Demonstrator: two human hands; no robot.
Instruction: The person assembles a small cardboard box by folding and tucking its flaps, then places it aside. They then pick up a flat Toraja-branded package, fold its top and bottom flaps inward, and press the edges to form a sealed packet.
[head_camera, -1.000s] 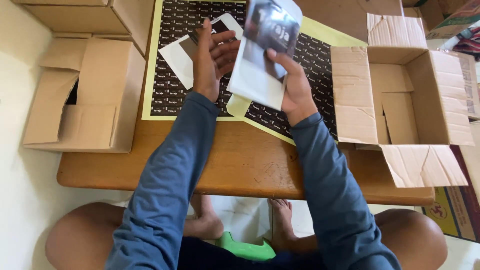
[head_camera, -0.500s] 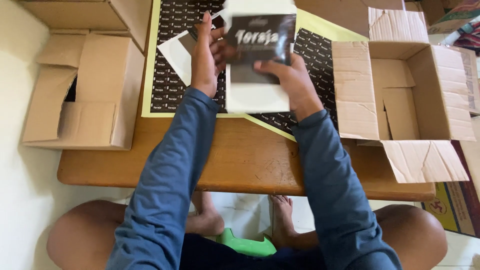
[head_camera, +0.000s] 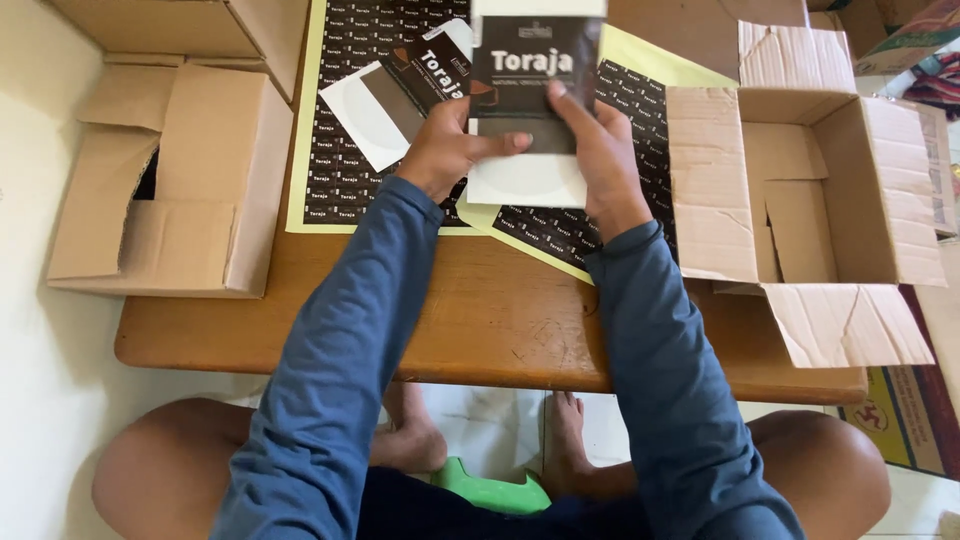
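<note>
I hold a flat black-and-white pouch (head_camera: 530, 110) upright above a low wooden table (head_camera: 500, 320). My left hand (head_camera: 450, 150) grips its left lower edge, thumb across the front. My right hand (head_camera: 600, 160) grips its right side, fingers over the front. Under my left hand lies another black-and-white pouch (head_camera: 395, 95), flat on a yellow-edged sheet of dark printed labels (head_camera: 345, 120). A second label sheet (head_camera: 560, 230) lies tilted beneath the held pouch.
An open cardboard box (head_camera: 810, 190) stands at the table's right, flaps spread. A cardboard box on its side (head_camera: 175, 190) rests at the left edge, another (head_camera: 180, 25) behind it. My bare knees and feet show under the table, with a green object (head_camera: 490, 492).
The pouch has turned from tilted to upright, front facing me, and come closer to the camera. My left hand moved from the lying pouch onto the held one.
</note>
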